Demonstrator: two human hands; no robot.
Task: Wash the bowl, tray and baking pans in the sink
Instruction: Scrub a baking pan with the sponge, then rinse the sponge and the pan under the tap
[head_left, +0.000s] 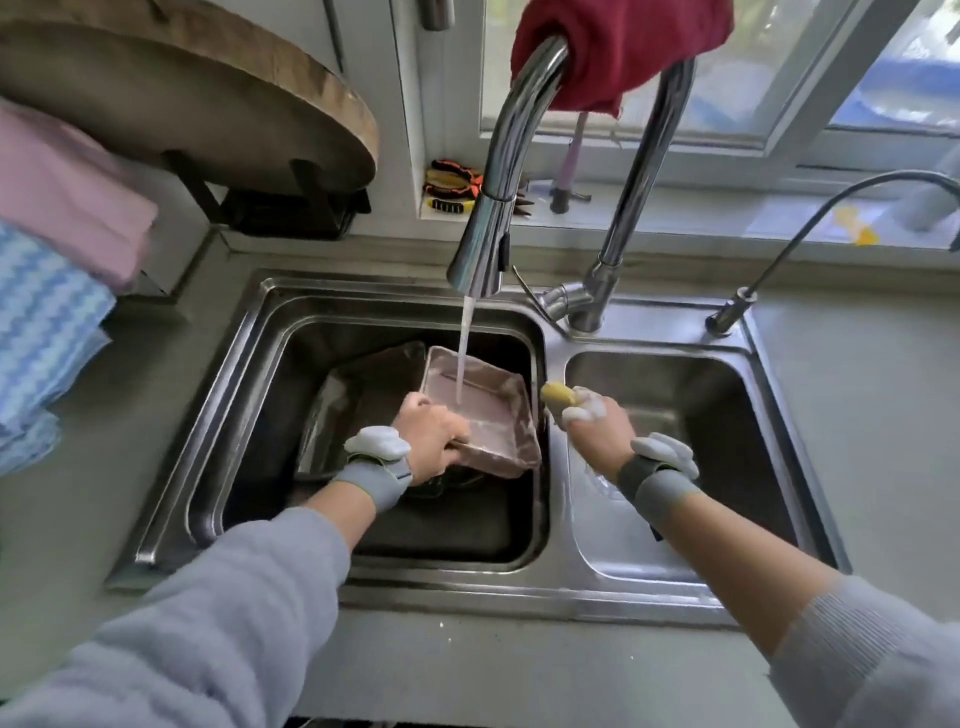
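A pinkish rectangular baking pan (483, 410) is held tilted in the left basin of the steel sink (249, 374), under water running from the tap (480, 249). My left hand (434, 434) grips the pan's near left rim. A darker, larger pan or tray (358, 400) leans in the basin behind and to the left of it. My right hand (597, 421), covered in foam, holds a yellow sponge (558, 394) above the divider between the two basins, just right of the pan. No bowl is in sight.
The right basin (675, 415) has foam on its near wall. A red cloth (618, 47) hangs over the tap's arch. A thin second tap (732, 312) stands at the right. Folded cloths (57, 291) lie on the left counter, and a round wooden board (218, 104) leans behind them.
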